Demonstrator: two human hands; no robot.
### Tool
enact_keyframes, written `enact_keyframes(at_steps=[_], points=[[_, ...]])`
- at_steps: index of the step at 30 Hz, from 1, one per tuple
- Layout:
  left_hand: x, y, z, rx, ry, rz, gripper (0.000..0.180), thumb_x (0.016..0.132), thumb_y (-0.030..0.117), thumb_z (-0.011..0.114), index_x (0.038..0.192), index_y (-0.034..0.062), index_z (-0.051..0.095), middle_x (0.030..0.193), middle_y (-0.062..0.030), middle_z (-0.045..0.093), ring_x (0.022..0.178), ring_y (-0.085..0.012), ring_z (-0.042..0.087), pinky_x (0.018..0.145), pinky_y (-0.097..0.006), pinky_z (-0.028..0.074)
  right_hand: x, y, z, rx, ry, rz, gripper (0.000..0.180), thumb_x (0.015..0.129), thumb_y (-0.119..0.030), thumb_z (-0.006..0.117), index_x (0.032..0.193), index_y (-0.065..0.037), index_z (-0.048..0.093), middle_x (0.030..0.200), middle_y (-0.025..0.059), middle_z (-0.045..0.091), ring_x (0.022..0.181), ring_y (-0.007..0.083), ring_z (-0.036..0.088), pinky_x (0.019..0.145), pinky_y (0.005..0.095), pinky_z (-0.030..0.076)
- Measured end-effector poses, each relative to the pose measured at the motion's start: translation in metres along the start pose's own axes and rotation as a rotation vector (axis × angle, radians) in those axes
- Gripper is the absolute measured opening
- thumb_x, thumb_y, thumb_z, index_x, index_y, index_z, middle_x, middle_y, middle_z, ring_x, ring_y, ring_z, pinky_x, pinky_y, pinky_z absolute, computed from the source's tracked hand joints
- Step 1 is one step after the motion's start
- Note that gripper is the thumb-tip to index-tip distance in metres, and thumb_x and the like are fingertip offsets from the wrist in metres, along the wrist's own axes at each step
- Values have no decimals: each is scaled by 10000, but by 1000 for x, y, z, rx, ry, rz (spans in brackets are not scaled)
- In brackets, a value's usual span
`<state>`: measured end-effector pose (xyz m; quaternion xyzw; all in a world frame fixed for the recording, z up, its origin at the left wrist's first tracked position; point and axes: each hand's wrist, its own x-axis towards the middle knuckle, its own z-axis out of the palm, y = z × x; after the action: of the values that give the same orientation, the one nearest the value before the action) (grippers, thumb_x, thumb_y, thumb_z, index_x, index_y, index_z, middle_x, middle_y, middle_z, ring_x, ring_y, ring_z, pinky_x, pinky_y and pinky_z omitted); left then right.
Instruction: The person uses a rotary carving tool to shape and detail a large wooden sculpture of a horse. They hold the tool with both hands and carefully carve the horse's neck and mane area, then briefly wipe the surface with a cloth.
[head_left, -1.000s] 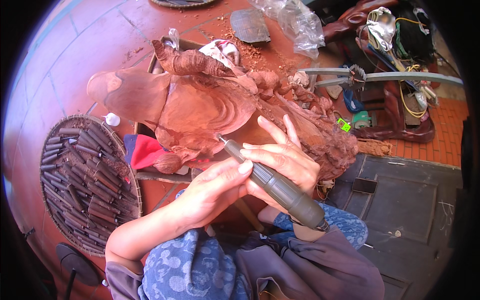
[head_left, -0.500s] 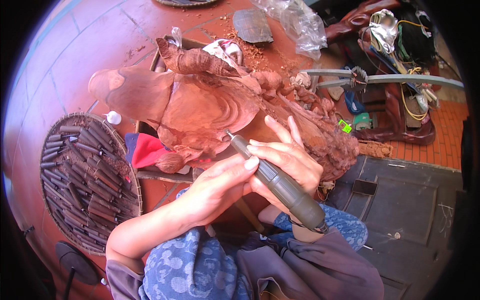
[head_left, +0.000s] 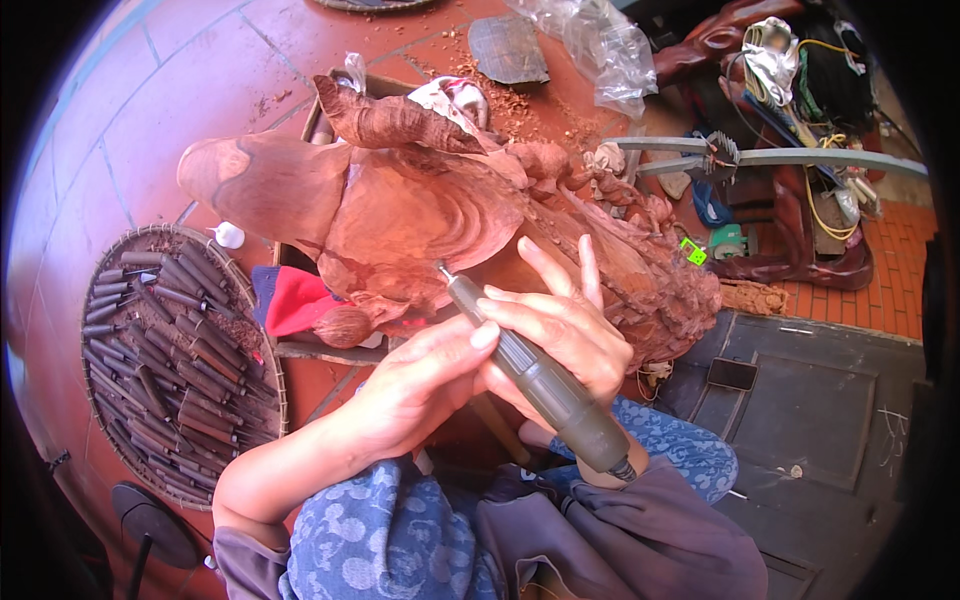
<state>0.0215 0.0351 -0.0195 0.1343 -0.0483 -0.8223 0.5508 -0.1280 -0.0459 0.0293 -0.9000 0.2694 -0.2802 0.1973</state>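
One olive-grey cylindrical rotary tool point(head_left: 540, 378) sits grasped in my right hand point(head_left: 580, 335); my left hand point(head_left: 410, 388) braces it by thumb, fingers hidden; its metal tip point(head_left: 443, 270) is at the reddish-brown carved wooden sculpture point(head_left: 400, 215).

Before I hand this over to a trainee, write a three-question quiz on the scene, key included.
1. Multiple choice: what do the left hand and right hand hold together?
a) a plastic bag
b) a rotary tool
c) a bottle

2. True or false: the basket lies to the left of both hands.

3. Fill in the blank: the cloth beside the carving is mostly ____, with a dark blue part.

Key: 1, b; 2, true; 3, red.
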Motion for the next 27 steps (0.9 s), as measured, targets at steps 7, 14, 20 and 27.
enact_keyframes(at_steps=[7, 14, 20, 27], points=[[3, -4, -1, 14, 14, -2, 375, 1025, 272, 507, 1272, -11, 521, 1139, -131, 635, 1072, -215, 617, 970, -390, 473, -9, -3, 4, -84, 51, -19, 343, 806, -238, 754, 1080, -36, 715, 1067, 149, 722, 1186, 425, 604, 1127, 648, 254], [-14, 7, -13, 32, -81, -59, 482, 1045, 257, 472, 1420, -38, 404, 1342, -144, 540, 1278, -228, 498, 1108, -397, 355, -13, -11, 21, -71, 73, -31, 349, 802, -172, 761, 1121, -49, 691, 1104, 141, 719, 1175, 405, 620, 1113, 661, 269], [-11, 7, -8, 40, -47, -56, 467, 1044, 257, 473, 1405, -35, 420, 1337, -141, 544, 1270, -223, 502, 1096, -391, 364, -12, -11, 17, -72, 63, -16, 347, 817, -185, 745, 1133, -50, 700, 1113, 130, 717, 1176, 391, 622, 1120, 665, 241], [2, 0, -5, 78, 20, -33, 394, 1017, 295, 519, 1269, -7, 524, 1126, -115, 640, 1031, -200, 635, 931, -360, 495, -14, -8, 8, -147, 64, -4, 345, 860, -220, 706, 1161, -50, 704, 1139, 125, 706, 1192, 360, 617, 1112, 683, 225]])
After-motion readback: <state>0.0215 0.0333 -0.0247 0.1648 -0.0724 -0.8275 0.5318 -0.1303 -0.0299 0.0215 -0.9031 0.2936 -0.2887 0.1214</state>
